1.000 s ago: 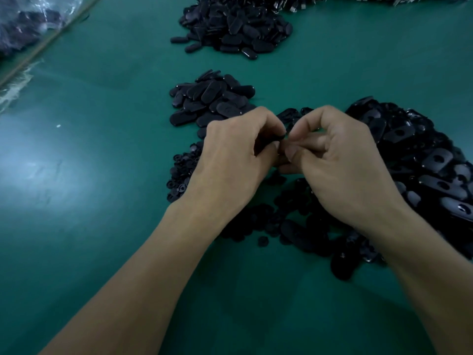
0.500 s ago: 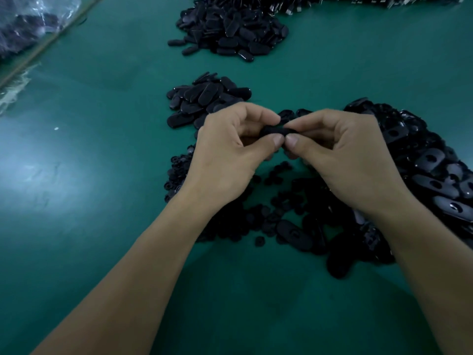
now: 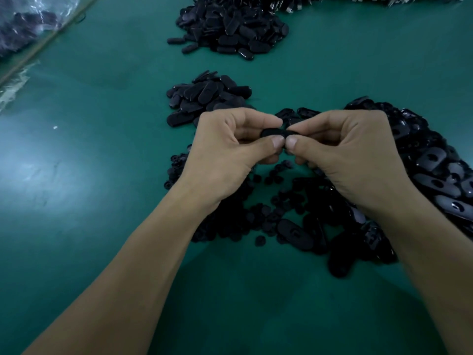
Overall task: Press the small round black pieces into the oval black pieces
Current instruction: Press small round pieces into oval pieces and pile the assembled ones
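Head view: both my hands pinch one oval just above the table.
My left hand and right hand meet thumb tip to thumb tip, each nipping an end of the oval between thumb and curled forefinger; I cannot tell whether a round piece sits in it. Loose rounds lie under my grip, a heap of holed ovals to its right, a pile just beyond my left knuckles, and a far heap well beyond.
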`<control>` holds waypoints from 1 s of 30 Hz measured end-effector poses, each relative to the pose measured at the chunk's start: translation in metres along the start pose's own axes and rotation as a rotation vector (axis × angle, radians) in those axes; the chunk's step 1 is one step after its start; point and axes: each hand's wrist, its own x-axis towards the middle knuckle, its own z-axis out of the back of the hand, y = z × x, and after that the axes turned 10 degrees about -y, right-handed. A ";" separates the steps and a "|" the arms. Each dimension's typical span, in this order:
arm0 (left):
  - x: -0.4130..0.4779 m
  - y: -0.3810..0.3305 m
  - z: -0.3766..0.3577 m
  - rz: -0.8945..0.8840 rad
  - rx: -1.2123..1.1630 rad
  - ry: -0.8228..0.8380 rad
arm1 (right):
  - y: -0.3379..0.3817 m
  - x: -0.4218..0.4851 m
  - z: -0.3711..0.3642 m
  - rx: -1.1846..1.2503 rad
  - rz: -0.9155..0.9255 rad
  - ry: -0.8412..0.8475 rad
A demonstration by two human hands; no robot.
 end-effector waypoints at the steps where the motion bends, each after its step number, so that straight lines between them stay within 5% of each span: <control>1: 0.000 0.000 0.000 0.004 -0.004 0.000 | 0.000 0.000 0.000 -0.006 -0.006 -0.006; 19: 0.004 -0.003 0.004 -0.043 0.037 -0.059 | -0.002 -0.001 -0.006 -0.037 0.045 -0.082; 27: 0.028 0.001 0.020 -0.094 0.185 -0.355 | -0.010 0.004 0.009 -0.876 0.074 0.058; 30: 0.045 0.004 0.025 -0.104 0.277 -0.403 | -0.008 0.005 0.012 -0.866 0.022 0.094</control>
